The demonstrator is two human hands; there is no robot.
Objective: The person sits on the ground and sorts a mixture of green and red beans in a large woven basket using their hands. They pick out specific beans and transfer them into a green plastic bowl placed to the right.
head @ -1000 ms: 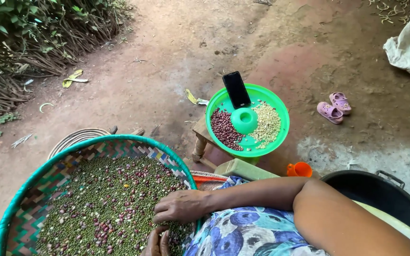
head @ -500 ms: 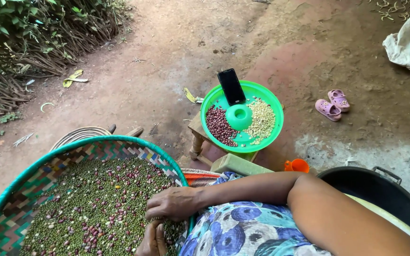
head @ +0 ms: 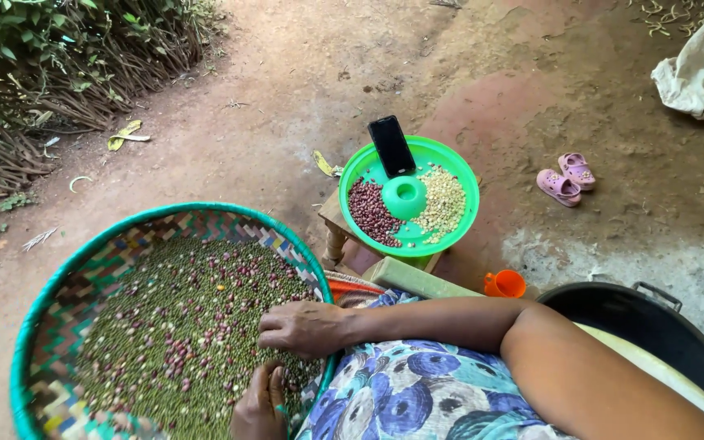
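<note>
Round woven basket with teal rim [head: 83, 269], full of mixed green and red beans [head: 173, 334], lies at 8 o'clock. Right hand [head: 303, 328] rests flat, unclenched, on beans. Left hand [head: 261, 403] grips the basket's near rim.

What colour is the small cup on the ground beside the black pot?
Orange; the small cup shows best in the head view.

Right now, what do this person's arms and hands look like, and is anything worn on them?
Both are bare. The right hand and its long forearm show no sleeve, glove, watch or bracelet. The left hand, partly cut off by the frame, has no glove either. I cannot tell about rings.
</note>
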